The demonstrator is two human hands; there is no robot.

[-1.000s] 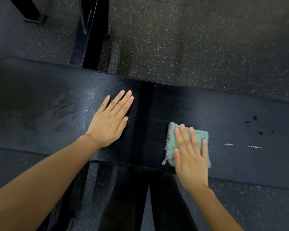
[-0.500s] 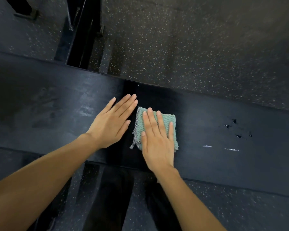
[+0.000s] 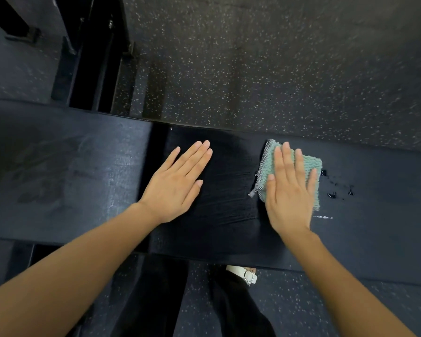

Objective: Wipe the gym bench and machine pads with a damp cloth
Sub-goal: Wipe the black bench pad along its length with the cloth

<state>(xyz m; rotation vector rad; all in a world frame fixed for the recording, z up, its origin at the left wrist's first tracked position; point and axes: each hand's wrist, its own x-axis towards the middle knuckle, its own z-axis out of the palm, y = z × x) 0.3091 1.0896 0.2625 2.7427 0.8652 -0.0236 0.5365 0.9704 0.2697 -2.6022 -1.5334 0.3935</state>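
Note:
A long black padded gym bench (image 3: 58,181) runs across the view, split by a dark gap between its two pads. My left hand (image 3: 175,186) lies flat and empty on the right-hand pad, just right of the gap, fingers together. My right hand (image 3: 289,188) presses flat on a folded teal cloth (image 3: 309,164) farther right on the same pad. The cloth's upper and left edges show beyond my fingers. Wet streaks cover the pad between my hands. Water droplets (image 3: 338,190) sit just right of the cloth.
Speckled dark rubber floor (image 3: 253,69) lies beyond the bench. A black metal frame (image 3: 93,64) rises at the upper left behind the bench. My dark trouser legs and a white shoe (image 3: 246,273) show below the near edge. Small white marks (image 3: 322,217) dot the pad at right.
My right hand slid the cloth left up against my left hand, then back right and up the pad, leaving wet streaks. My left hand now rests right of the gap.

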